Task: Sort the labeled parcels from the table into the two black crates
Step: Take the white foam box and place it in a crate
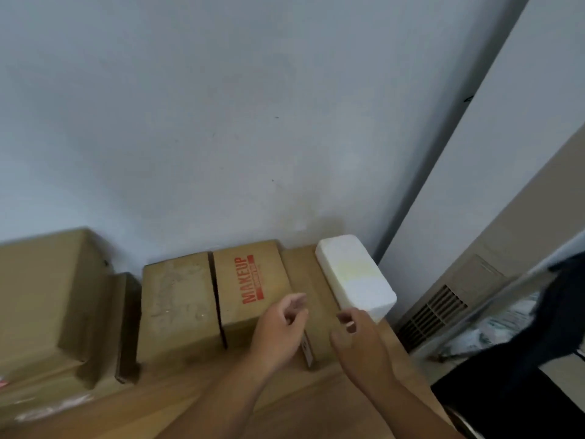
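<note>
Reach step: left hand (280, 332) & right hand (361, 342) both empty, fingers loosely curled, either side of flat brown parcel (304, 270); next: grip edges, lift.

A plain, pale grey wall (221, 122) fills most of the view, evenly lit and faintly scuffed. It meets a white panel (506, 137) at the right corner. Below that sits a beige casing (519, 223) with a dark slatted vent (433, 312). A light wooden bench (177, 407) runs against the wall.
</note>
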The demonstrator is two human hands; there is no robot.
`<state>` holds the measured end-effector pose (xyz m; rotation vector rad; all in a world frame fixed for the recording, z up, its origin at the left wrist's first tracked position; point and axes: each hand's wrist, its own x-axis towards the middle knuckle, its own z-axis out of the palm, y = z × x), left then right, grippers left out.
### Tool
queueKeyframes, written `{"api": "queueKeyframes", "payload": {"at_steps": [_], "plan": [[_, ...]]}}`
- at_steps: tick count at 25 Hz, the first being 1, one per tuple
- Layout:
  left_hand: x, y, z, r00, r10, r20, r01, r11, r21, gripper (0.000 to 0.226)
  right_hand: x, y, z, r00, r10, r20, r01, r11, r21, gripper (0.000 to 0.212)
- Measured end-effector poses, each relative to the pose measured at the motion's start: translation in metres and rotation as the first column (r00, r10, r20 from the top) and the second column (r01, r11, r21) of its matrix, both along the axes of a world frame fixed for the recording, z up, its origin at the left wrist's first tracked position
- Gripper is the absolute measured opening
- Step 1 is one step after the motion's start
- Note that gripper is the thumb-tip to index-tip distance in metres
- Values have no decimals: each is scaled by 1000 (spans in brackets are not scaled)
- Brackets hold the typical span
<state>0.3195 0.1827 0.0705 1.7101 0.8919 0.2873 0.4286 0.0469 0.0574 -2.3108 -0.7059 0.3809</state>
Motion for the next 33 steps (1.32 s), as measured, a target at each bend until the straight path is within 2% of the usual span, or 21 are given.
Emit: {"api": "queueKeyframes", "payload": {"at_steps": [3, 5, 7, 11, 15, 18, 20, 25, 27, 30, 33], "plan": [[53, -19, 1, 998, 51, -20, -52, 998, -23, 39, 59, 3, -2, 972, -1, 234, -17, 997, 73, 44], [79, -28, 1, 997, 49, -55, -50, 998, -33, 40, 95, 5, -3, 953, -29, 303, 28, 1000, 8, 61], [99, -32, 3, 995, 53, -82, -55, 998, -21, 40, 124, 7, -8, 962, -3, 273, 35, 993, -112, 76], [109, -31, 0, 987, 95, -129, -99, 995, -24, 42, 145, 5, -29, 964, 162, 210, -84, 937, -338, 100], [97, -34, -2, 983, 123, -138, -135, 988, -76, 41, 139, 5, -42, 960, 198, 199, -114, 923, -368, 119], [90, -34, -5, 982, 134, -135, -147, 985, -88, 38, 138, 6, -40, 945, 212, 248, -100, 911, -399, 120], [85, -36, -6, 979, 155, -131, -168, 981, -93, 36, 136, 4, -33, 906, 229, 356, -84, 922, -379, 117], [77, -46, 2, 984, 159, -81, -171, 972, -164, 37, 141, -1, 9, 773, 207, 599, -112, 975, -192, 107], [82, -49, 16, 975, 220, -4, -214, 942, -260, 50, 137, -3, 22, 718, 204, 666, -188, 977, -96, 105], [92, -52, 31, 895, 415, 162, -299, 828, -474, 75, 112, -9, 30, 645, 297, 704, -379, 925, -44, 108], [92, -54, 39, 780, 580, 236, -380, 738, -558, 71, 91, -17, 34, 568, 404, 717, -533, 844, -53, 102]]}}
